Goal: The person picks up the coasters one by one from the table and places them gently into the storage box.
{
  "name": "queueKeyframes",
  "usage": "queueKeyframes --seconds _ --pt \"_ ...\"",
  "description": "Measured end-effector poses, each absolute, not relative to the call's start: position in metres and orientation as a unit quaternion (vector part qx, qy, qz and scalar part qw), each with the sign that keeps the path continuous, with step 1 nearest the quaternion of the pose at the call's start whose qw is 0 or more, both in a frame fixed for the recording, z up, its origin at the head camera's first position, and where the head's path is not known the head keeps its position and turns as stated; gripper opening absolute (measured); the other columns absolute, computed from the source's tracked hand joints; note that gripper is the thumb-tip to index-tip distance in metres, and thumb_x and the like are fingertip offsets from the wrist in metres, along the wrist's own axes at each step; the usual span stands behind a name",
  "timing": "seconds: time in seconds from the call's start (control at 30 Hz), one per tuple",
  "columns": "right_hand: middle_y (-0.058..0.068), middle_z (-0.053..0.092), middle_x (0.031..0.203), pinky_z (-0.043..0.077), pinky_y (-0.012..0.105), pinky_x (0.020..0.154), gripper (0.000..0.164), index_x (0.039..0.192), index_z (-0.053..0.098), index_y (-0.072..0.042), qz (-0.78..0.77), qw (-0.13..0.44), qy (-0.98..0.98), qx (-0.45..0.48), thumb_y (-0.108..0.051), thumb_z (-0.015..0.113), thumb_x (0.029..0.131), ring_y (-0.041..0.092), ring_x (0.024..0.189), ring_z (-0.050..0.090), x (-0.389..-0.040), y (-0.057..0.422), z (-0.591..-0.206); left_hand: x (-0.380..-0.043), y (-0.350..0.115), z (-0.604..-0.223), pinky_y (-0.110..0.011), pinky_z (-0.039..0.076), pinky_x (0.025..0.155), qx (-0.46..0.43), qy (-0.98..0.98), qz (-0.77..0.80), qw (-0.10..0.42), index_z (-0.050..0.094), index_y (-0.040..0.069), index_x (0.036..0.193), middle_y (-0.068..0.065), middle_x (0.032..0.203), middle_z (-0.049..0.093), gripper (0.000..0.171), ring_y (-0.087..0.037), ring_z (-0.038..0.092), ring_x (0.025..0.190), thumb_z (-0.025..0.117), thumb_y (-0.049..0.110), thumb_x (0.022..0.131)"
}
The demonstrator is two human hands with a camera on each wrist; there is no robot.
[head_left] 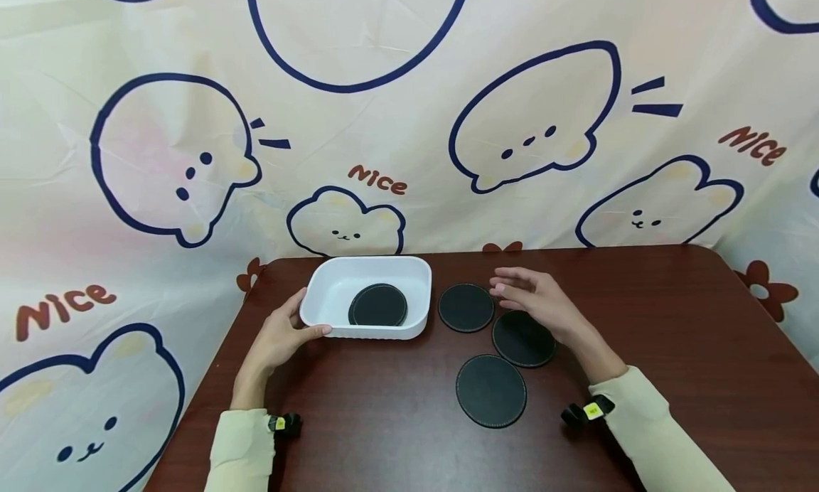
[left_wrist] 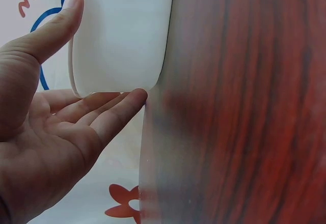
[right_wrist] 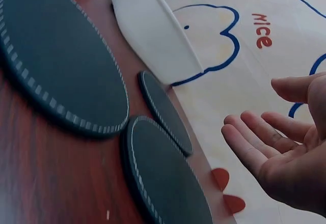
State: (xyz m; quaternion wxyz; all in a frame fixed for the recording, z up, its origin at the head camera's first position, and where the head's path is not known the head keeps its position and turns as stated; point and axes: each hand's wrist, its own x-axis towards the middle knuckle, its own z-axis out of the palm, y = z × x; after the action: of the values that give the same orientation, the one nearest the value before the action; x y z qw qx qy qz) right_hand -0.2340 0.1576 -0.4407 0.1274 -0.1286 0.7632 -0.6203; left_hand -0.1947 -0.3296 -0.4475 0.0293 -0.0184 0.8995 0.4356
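A white plastic tub [head_left: 419, 325] stands at the table's back edge, with one black round coaster [head_left: 377, 305] inside. My left hand [head_left: 284, 333] holds the tub's left end, thumb against the front side and fingers around the end wall; the left wrist view shows the thumb and fingers [left_wrist: 119, 114] on the tub [left_wrist: 122, 40]. Right of it lie a back coaster [head_left: 466, 308], a middle coaster [head_left: 521, 341] partly under my hand's outline, and a front coaster [head_left: 491, 392], all black with stitched rims. Above the middle one hovers my right hand [head_left: 537, 300], fingers loosely extended, holding nothing.
The brown wood-grain table [head_left: 377, 421] runs back to a cream cloth [head_left: 409, 136] printed with blue-outlined cartoon animals. Black wrist cameras [head_left: 288, 425] are strapped over both pale sleeves [head_left: 239, 453].
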Motion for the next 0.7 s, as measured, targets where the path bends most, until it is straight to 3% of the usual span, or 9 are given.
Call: queueKeyframes --seconds 0.37,0.6,0.7 --pt "0.025 0.056 0.158 0.053 0.040 0.110 0.071 0.163 0.042 -0.002 -0.590 0.116 0.793 -0.096 -0.037 0.068 0.107 0.043 0.141 0.061 -0.224 0.192 -0.447 -0.194 -0.329 -0.446 -0.054 0.053 0.110 -0.021 0.900 0.435 0.031 0.025 0.011 0.172 -0.024 0.166 0.046 0.104 -0.046 0.060 0.140 0.088 0.028 0.091" --pt "0.020 0.057 0.159 0.054 0.016 0.103 0.071 0.164 0.043 -0.006 -0.547 0.110 0.825 -0.095 -0.044 0.066 0.107 0.037 0.143 0.060 -0.214 0.212 -0.453 -0.194 -0.329 -0.446 -0.053 0.052 0.110 -0.021 0.900 0.435 0.032 0.024 0.012 0.172 -0.024 0.166 0.045 0.104 -0.047 0.059 0.141 0.088 0.028 0.091" --pt "0.020 0.056 0.160 0.051 0.011 0.101 0.071 0.164 0.042 -0.006 -0.532 0.107 0.834 -0.100 -0.042 0.066 0.108 0.038 0.144 0.059 -0.211 0.219 -0.456 -0.194 -0.329 -0.446 -0.054 0.052 0.110 -0.019 0.899 0.436 0.031 0.024 0.011 0.172 -0.024 0.166 0.046 0.104 -0.047 0.059 0.140 0.088 0.029 0.091"
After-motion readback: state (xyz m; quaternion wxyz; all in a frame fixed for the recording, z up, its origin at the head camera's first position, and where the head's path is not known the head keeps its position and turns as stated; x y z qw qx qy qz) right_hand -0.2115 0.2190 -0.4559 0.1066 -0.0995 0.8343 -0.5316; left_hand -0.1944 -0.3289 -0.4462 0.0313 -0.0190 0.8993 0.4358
